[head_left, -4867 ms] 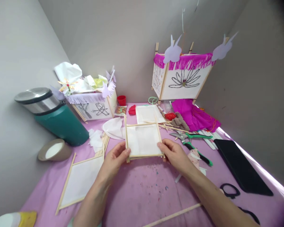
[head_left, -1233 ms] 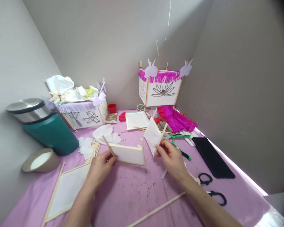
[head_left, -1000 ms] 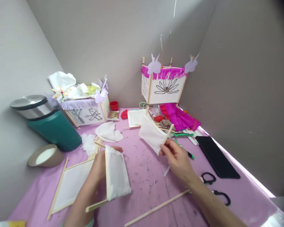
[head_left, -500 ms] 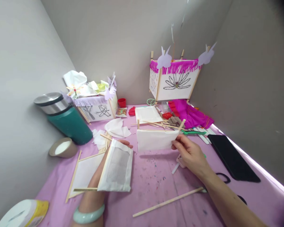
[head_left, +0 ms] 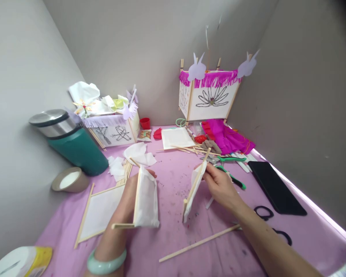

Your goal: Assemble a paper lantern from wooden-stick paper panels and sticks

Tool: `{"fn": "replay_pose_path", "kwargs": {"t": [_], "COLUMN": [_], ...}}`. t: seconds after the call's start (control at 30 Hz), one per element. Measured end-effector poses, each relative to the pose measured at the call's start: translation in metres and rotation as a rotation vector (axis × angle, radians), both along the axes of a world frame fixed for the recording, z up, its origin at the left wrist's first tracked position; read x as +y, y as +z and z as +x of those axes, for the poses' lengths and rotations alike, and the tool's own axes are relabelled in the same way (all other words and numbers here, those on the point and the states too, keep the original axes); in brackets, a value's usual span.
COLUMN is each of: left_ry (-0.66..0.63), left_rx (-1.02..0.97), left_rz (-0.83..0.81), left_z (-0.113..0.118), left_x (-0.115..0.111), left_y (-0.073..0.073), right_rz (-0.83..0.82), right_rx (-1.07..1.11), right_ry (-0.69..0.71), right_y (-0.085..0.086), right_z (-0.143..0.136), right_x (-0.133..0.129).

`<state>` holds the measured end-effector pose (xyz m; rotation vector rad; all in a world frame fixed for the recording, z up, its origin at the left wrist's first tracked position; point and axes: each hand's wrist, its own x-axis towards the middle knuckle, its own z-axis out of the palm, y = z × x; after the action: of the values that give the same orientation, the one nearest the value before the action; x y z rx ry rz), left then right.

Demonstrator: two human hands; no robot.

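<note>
My left hand (head_left: 152, 174), mostly hidden behind it, holds a white paper-covered stick frame (head_left: 147, 200) upright, its stick ends poking out to the left. Between the thumb and fingers of my right hand (head_left: 216, 181) is a second paper-covered frame (head_left: 194, 188), turned nearly edge-on and tilted above the table. A gap separates the two frames. Beneath my left forearm lies another paper-covered frame (head_left: 100, 209). One loose wooden stick (head_left: 198, 243) rests on the pink cloth in front.
Green-handled pliers (head_left: 233, 159) and black-handled scissors (head_left: 263, 212) lie right, near a black phone (head_left: 276, 188). Behind stand two paper lanterns, one purple-fringed (head_left: 109, 132), one magenta-fringed (head_left: 212, 109). A green flask (head_left: 77, 148), a bowl (head_left: 82, 182) and a tub (head_left: 20, 261) line the left.
My right hand has turned its frame from facing me to nearly edge-on, lowering its near end. The left frame has rotated slightly too. The pliers show more now.
</note>
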<state>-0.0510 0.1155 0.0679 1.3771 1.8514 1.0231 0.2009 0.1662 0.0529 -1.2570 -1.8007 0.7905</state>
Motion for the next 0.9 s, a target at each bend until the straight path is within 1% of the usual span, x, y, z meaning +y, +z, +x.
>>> {"fn": "replay_pose_path", "kwargs": {"t": [0.07,0.1,0.23,0.3,0.4,0.57,0.63,0.77,0.9], "left_ry": [-0.062,-0.067,0.004,0.025,0.055,0.098,0.088,0.053,0.044], "left_rx": [0.205,0.258,0.423,0.509,0.571,0.561,0.512,0.354,0.325], "left_rz": [-0.022,-0.028,-0.066,-0.082,-0.089,-0.081,-0.08,-0.06,-0.044], "left_z": [0.002,0.003,0.003,0.0,-0.006,-0.015,-0.019,-0.025,-0.029], "left_x": [0.007,0.012,0.028,0.029,0.027,0.024,0.024,0.026,0.027], "left_y": [-0.002,-0.003,-0.01,-0.014,-0.017,-0.017,-0.019,-0.028,-0.031], "right_rz": [-0.016,-0.028,-0.056,-0.054,-0.054,-0.056,-0.062,-0.064,-0.078], "right_rx": [0.004,0.005,-0.017,-0.045,-0.052,-0.065,-0.081,-0.1,-0.094], "right_ry": [-0.025,-0.042,-0.127,-0.155,-0.159,-0.197,-0.216,-0.262,-0.303], "right_y": [-0.002,-0.004,-0.013,-0.016,-0.018,-0.015,-0.014,-0.017,-0.02], "right_z": [-0.002,-0.003,-0.003,-0.003,-0.002,0.003,0.006,0.014,0.022], "right_x": [0.001,0.002,0.009,0.011,0.012,0.013,0.015,0.021,0.029]}}
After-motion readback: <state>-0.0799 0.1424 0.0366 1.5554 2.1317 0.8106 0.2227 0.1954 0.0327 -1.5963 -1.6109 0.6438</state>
